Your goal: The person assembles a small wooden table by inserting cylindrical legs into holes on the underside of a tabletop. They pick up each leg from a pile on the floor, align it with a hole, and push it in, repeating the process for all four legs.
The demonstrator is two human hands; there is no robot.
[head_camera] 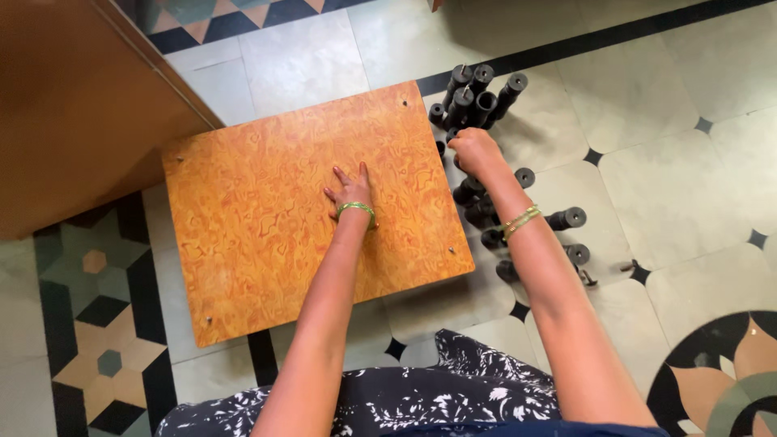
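My left hand (350, 189) rests flat, fingers apart, on an orange-brown patterned wooden board (267, 210) that lies on the tiled floor. My right hand (473, 151) reaches past the board's right edge, its fingers curled down into a pile of black cylindrical legs (477, 101) lying on the floor. Whether it grips one of them is hidden under the fingers. More of the black legs (566, 218) lie beside and under my right forearm. Small screws or holes mark the board's corners.
A large brown wooden panel (73, 105) stands at the upper left, touching the board's far left corner. The floor (672, 170) is pale tile with dark borders and patterned insets. My dark floral clothing (453, 388) fills the bottom edge.
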